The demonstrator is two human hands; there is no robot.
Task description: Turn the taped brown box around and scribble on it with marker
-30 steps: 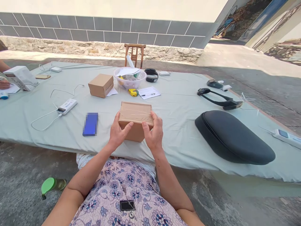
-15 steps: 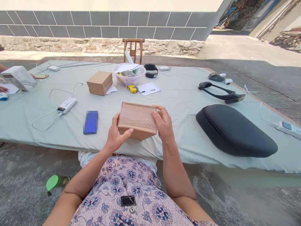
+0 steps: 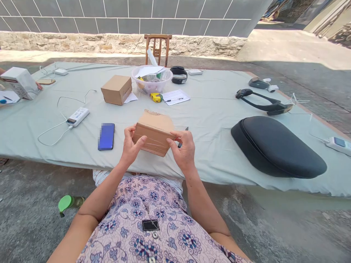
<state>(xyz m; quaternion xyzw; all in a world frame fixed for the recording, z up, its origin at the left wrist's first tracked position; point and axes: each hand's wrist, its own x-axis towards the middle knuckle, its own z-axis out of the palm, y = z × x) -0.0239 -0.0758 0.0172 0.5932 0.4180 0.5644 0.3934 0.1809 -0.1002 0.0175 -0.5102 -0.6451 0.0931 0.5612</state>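
Observation:
Between my two hands is a brown cardboard box (image 3: pixel 154 129), tilted so that its taped face leans toward me. My left hand (image 3: pixel 131 144) grips its left side, thumb on the near face and fingers behind. At the right edge, my right hand (image 3: pixel 183 148) pinches the box between thumb and fingers. A dark pen-like object (image 3: pixel 187 129) shows on the cloth just behind my right hand, partly covered by it. To the left of my left hand lies a phone (image 3: pixel 106 136) with a blue screen.
A second cardboard box (image 3: pixel 116 90), a plastic basket (image 3: pixel 152 86), a yellow tape measure (image 3: pixel 156 97) and paper (image 3: pixel 177 97) lie beyond. A white power strip (image 3: pixel 78 117) is left; a black case (image 3: pixel 279 148) and black headset (image 3: pixel 263 106) right. Another person's hand (image 3: pixel 39 86) is far left.
The box has tipped, its taped top turning toward me. My right hand has shifted down and left along its edge, and the dark pen-like object has come into view.

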